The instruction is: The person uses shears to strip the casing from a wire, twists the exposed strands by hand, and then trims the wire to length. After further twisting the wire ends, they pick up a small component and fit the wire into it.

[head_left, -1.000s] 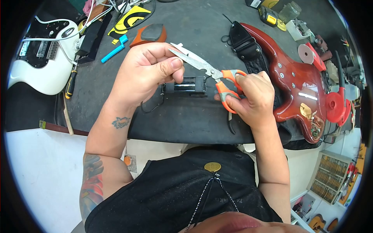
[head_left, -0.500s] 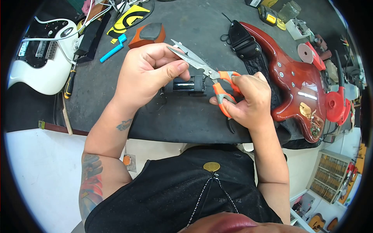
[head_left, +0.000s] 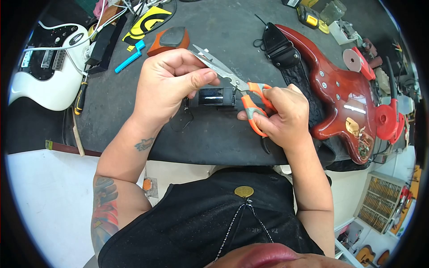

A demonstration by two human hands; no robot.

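Note:
My right hand (head_left: pixel 286 114) grips scissors (head_left: pixel 254 106) by their orange and grey handles, with the blades a little apart and pointing up and left. Thumb and fingers pinched together, my left hand (head_left: pixel 172 85) is at the blade tips; whatever is in the pinch is too small or hidden to make out. Below that hand a thin dark wire (head_left: pixel 191 117) curls over the mat. Between my hands a small glossy black block (head_left: pixel 211 96) lies on the dark work surface (head_left: pixel 214 143).
On the right lies a red-brown guitar body (head_left: pixel 335 85) beside a black strap (head_left: pixel 279 47). A white electric guitar (head_left: pixel 49 85) is at the left, near a screwdriver (head_left: pixel 81 97). Farther back are a blue tool (head_left: pixel 129 60) and an orange and grey block (head_left: pixel 170 39).
The scissors and my right hand have shifted slightly left, and the blades are closer together. My left hand stays pinched; the thin wire below it shows more clearly.

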